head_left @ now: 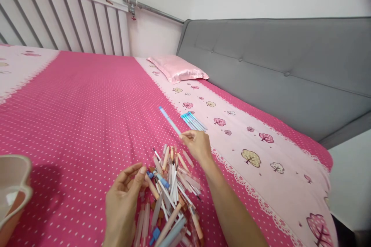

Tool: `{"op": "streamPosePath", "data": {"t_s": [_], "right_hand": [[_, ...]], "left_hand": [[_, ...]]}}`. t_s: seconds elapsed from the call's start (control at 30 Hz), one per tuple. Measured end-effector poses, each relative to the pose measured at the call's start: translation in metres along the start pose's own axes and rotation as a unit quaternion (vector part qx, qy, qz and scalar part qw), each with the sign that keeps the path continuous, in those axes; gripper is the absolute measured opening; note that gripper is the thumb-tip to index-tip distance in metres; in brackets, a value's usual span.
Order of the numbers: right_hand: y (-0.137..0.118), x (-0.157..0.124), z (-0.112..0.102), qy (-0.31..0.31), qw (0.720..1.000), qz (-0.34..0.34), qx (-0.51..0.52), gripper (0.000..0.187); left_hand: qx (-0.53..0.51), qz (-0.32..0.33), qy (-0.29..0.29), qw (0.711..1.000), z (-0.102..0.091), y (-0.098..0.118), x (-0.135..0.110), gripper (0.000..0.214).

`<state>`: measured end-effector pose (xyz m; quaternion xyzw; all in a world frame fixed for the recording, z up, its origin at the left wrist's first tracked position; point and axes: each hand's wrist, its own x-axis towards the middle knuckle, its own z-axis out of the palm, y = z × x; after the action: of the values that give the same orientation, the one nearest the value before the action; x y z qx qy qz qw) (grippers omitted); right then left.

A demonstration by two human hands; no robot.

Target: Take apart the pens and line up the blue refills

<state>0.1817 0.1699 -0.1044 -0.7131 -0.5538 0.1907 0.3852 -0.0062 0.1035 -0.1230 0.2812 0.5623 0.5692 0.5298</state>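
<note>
Bed point(87, 104) under both hands; headboard point(275, 69) far right of the right hand; pillow point(176, 68) well beyond it. Pen pile point(171, 197) between the hands. Left hand point(124, 197), loosely curled, touches the pile; grip unclear. Right hand point(198, 144) pinches a blue pen point(169, 120), just beside the blue bundle point(193, 121).

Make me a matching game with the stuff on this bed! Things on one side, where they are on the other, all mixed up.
Things
1. pink pillow
2. blue pen
3. pile of pens
4. bunch of blue pens

Places
a. pinched in the right hand
b. lying on the sheet just past the right hand, toward the pillow
c. beside the grey headboard
d. at the fingertips of the left hand

Pairs: 1-c, 2-a, 3-d, 4-b
</note>
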Motion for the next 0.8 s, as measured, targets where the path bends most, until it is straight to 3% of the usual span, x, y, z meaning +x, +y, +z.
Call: {"op": "streamPosePath", "data": {"t_s": [0.13, 0.33, 0.8], "right_hand": [[0.026, 0.016, -0.004, 0.049, 0.995, 0.052, -0.068, 0.022], [0.055, 0.025, 0.005, 0.077, 0.984, 0.103, -0.122, 0.022], [0.065, 0.026, 0.017, 0.107, 0.974, 0.091, -0.178, 0.022]], "left_hand": [[0.007, -0.001, 0.027, 1.000, 0.001, 0.000, 0.000, 0.042], [0.000, 0.009, 0.023, 1.000, 0.001, -0.002, 0.002, 0.040], [-0.016, -0.006, 0.009, 1.000, 0.004, -0.003, -0.001, 0.035]]}}
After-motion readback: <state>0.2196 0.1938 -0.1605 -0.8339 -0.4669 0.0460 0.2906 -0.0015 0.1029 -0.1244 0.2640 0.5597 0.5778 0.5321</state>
